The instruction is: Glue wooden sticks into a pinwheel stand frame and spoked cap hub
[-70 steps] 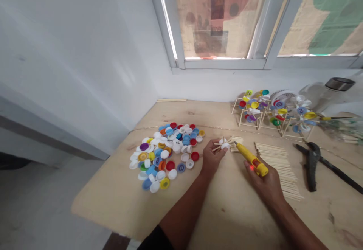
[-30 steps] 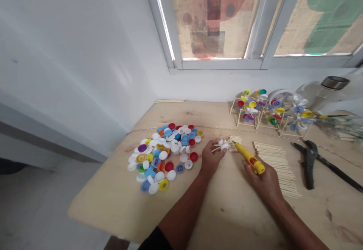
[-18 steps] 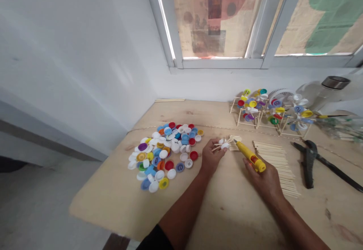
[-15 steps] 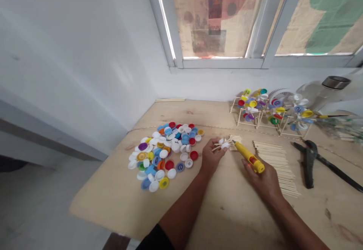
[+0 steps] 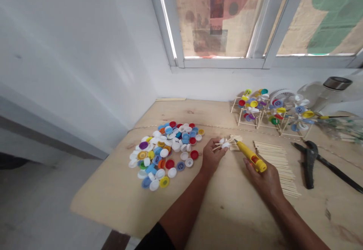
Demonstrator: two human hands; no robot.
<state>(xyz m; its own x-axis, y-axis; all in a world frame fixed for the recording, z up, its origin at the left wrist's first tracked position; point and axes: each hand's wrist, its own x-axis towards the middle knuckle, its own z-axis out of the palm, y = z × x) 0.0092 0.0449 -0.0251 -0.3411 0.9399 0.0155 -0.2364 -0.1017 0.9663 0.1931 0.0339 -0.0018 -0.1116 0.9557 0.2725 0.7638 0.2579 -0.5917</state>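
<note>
Near the middle of the table, my left hand [image 5: 211,155] is closed round a small piece made of white bottle caps [image 5: 225,145] and thin wooden sticks [image 5: 217,148]. My right hand [image 5: 265,176] grips a yellow pen-shaped tool [image 5: 249,154] with a thin dark tip and a reddish window in its body. The tool's tip points toward the caps and sits slightly to their right, apart from them. Beyond the caps lies a short batch of sticks [image 5: 236,144]. A longer row of wooden sticks [image 5: 273,159] runs behind my right hand, partly hidden by it.
Loose coloured bottle caps [image 5: 170,163] are spread on the table [image 5: 113,201] at left. Several stick-and-cap pinwheel models [image 5: 252,110] stand at the back right, before a small white fan [image 5: 282,95] and a bottle [image 5: 336,83]. A black tool [image 5: 309,163] lies at right.
The yellow tool's tip has drawn back slightly to the right, away from the white caps. My left hand keeps its hold and place.
</note>
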